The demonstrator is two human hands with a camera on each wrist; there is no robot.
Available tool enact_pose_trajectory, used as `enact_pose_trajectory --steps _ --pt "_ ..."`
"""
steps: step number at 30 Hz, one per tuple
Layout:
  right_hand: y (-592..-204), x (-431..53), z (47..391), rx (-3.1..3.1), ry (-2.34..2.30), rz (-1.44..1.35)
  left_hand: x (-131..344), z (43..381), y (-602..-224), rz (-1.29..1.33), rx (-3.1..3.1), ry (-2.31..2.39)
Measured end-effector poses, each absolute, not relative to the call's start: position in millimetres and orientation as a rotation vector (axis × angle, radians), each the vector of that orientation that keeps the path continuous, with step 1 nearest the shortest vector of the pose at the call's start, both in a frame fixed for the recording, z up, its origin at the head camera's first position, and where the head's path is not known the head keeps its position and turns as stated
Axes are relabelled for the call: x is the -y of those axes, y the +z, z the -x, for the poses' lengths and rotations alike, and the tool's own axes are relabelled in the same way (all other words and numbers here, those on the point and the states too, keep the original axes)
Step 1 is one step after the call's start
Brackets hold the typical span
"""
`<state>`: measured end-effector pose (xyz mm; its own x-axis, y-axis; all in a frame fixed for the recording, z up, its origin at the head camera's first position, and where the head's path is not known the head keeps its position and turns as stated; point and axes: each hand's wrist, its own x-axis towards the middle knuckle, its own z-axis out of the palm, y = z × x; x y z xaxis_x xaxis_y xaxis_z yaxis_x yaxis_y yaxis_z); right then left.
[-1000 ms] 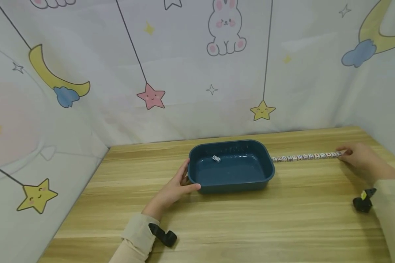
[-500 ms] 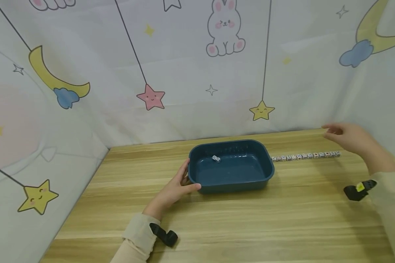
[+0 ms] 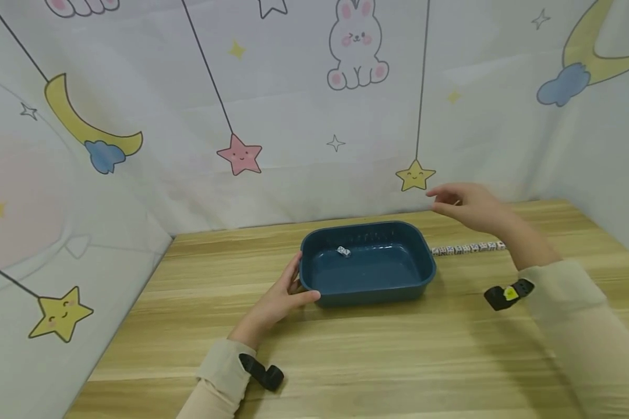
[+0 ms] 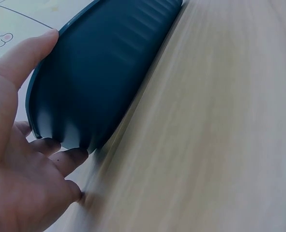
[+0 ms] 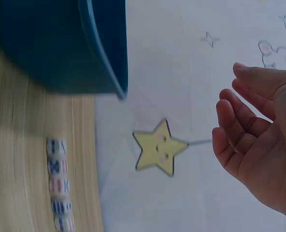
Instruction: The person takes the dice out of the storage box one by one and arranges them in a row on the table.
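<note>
A dark blue plastic basin (image 3: 372, 298) stands on the wooden table. My left hand (image 3: 274, 304) holds its near left corner, thumb at the rim and fingers against the end wall, as the left wrist view also shows. Two white dice (image 3: 343, 251) lie side by side on the basin floor. To the right of the basin a straight row of several dice (image 3: 466, 249) runs along the table, its far right part hidden behind my right forearm. Above and behind the row, my right hand (image 3: 472, 206) hovers with loosely bent fingers (image 5: 225, 113), nothing between them.
A white cloth (image 3: 293, 198) printed with stars, moons and a rabbit hangs behind and beside the wooden table (image 3: 398, 361). Black wrist cameras (image 3: 264, 372) sit on both sleeves.
My right hand has left the right end of the dice row, risen and moved left toward the basin. The left hand, the basin and the two dice inside stay in place.
</note>
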<state>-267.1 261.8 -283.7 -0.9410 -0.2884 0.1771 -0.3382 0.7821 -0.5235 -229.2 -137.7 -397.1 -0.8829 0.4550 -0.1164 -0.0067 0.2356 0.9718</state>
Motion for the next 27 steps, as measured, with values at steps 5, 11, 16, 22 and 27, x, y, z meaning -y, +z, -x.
enact_pose_trajectory --steps 5,11,16,22,27 --pt "-288 -229 273 2.867 0.965 -0.617 138 229 -396 -0.410 -2.143 1.694" --pt "-302 -192 282 2.869 1.033 -0.710 138 230 -396 -0.417 -2.130 1.694" --pt "-313 -166 287 2.905 1.097 -0.761 137 230 -396 -0.405 -2.132 1.695" --pt "-325 -145 294 2.929 1.144 -0.810 136 231 -396 -0.403 -2.119 1.704" --pt "-335 -131 300 2.973 1.134 -0.839 137 231 -396 -0.393 -2.129 1.697"
